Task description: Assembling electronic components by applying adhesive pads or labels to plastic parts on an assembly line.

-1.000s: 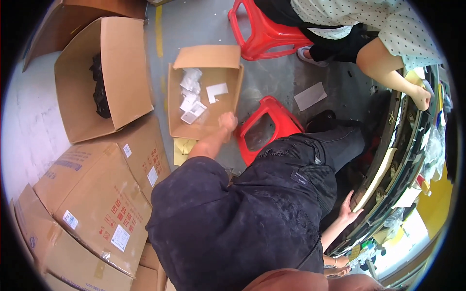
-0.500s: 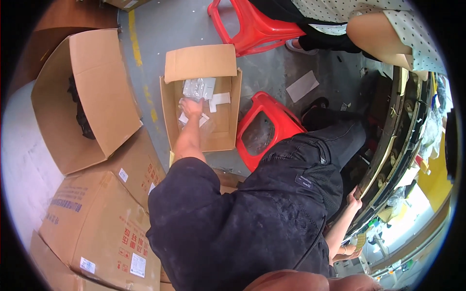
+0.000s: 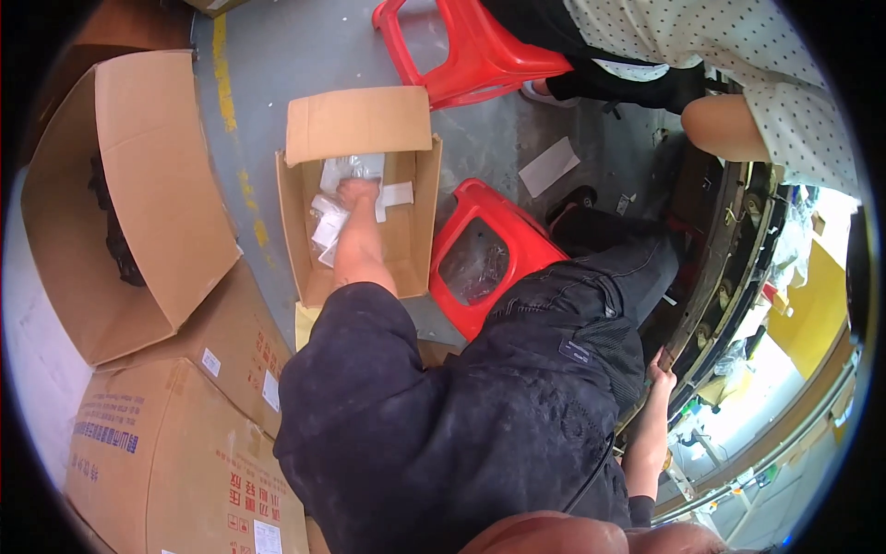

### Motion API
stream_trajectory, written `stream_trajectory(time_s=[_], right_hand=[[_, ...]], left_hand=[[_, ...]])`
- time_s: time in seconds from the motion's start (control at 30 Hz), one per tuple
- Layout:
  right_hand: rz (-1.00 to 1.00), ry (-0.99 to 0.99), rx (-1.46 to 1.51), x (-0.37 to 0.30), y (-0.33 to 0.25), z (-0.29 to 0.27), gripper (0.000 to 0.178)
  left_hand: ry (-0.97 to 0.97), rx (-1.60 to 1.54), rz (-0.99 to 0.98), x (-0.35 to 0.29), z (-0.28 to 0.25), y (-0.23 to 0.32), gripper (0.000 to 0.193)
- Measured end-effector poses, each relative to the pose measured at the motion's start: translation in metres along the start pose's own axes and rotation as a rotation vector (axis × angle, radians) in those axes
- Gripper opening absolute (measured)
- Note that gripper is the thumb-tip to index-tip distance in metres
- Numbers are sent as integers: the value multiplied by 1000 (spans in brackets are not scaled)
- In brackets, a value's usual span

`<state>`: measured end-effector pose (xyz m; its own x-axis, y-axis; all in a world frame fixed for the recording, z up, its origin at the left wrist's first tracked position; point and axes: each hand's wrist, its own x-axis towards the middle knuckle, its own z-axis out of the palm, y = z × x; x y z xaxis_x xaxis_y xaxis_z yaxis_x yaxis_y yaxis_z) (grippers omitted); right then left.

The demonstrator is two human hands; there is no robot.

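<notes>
Black short-sleeved top [image 3: 461, 415], apparently dark jeans [image 3: 620, 268]

From the centre of the view, the open box [image 3: 426, 231] lies between 10 and 11 o'clock and contains the left hand [image 3: 358, 191], with packets [image 3: 327, 226] at that hand's 7 to 8 o'clock and a flat piece [image 3: 399, 194] at its 3 o'clock. Relative to the box, the near stool [image 3: 533, 247] stands at 4 o'clock and the far stool [image 3: 508, 60] at 1. Outermost are a large carton [image 3: 175, 185] between 9 and 10, stacked cartons [image 3: 185, 452] at 8, a co-worker [image 3: 729, 65] at 2, and the bench [image 3: 711, 268] at 3, the right hand [image 3: 660, 369] at its edge toward 4.
</notes>
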<state>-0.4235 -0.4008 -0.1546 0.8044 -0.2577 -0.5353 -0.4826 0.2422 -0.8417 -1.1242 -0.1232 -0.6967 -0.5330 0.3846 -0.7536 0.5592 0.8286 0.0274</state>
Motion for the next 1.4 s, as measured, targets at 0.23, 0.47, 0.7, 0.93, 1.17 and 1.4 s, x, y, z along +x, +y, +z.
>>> stream_trajectory(time_s=[0.23,0.47,0.7,0.93,1.17,1.4], right_hand=[[38,-28,-22,10,0,1,50],[43,-27,-26,-6,26,15,48],[-7,-34,2,-9,5,-5,49],[46,-21,-3,-5,31,9,46],[50,-36,33,3,19,2,48],[-15,-100,96,-6,40,9,41]], left_hand=[[-232,-144,-103,-8,21,13,68],[-221,-838,-328,42,58,-1,76],[-322,-677,-29,22,72,59,85],[-431,-665,77,67,88,51,78],[-323,195,504,59,71,63,44],[-12,-28,849,60,36,24,51]])
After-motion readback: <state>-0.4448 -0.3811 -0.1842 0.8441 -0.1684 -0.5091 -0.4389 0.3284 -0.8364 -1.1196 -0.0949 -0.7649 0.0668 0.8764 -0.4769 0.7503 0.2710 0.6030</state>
